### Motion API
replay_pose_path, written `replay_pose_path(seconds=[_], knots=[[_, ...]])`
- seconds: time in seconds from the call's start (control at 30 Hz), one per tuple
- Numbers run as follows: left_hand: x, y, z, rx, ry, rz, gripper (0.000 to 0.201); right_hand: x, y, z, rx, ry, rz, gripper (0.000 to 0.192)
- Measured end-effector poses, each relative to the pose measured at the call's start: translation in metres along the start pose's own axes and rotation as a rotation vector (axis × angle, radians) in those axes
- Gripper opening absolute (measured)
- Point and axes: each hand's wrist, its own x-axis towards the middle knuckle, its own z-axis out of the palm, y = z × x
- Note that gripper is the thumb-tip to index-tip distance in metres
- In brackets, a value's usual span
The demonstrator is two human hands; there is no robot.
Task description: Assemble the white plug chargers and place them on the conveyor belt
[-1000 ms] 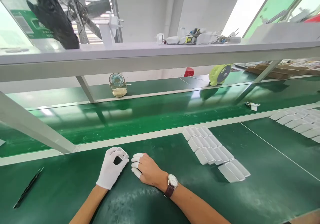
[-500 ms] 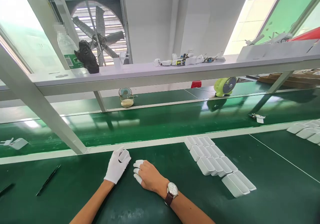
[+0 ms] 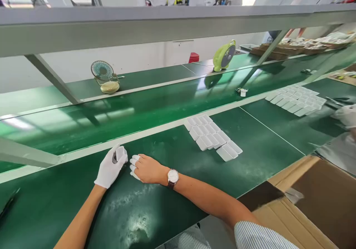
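Note:
My left hand (image 3: 109, 169) wears a white glove and is closed around a small white plastic case (image 3: 121, 154) whose open side shows between thumb and fingers. Just to its right is my right hand (image 3: 147, 168), with white covers on the fingertips and a watch (image 3: 172, 176) at the wrist. Its fingers are curled toward the case, and whatever they may hold is hidden. Further right, several white open-topped plastic cases (image 3: 208, 132) lie in close rows on the green table (image 3: 167, 204).
A green belt (image 3: 155, 93) runs behind a pale rail, with a small circuit part (image 3: 241, 92) on it. Beyond stand a teal fan (image 3: 107, 78) and a lime fan (image 3: 224, 56). More cases (image 3: 296, 99) lie near another person's gloved hand (image 3: 346, 115). An open cardboard box (image 3: 294, 219) sits lower right.
The view has swung right and down, bringing the cardboard box and the other person into sight. My left hand still holds the case, with my right hand close beside it.

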Motion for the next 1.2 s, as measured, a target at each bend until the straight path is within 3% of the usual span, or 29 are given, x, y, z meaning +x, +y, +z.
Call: replay_pose_path(seconds=[0.37,0.83,1.2], knots=[[-0.004,0.002,-0.002,0.104,-0.037,-0.021,0.067,-0.001,0.003,-0.001,-0.046,0.002,-0.023,0.033],[-0.005,0.003,0.0,0.042,-0.049,0.024,0.065,-0.003,0.006,0.001,-0.001,-0.019,-0.003,0.031],[-0.011,0.014,0.0,-0.044,-0.049,0.033,0.064,0.0,0.012,0.002,0.212,0.069,0.088,0.016]])
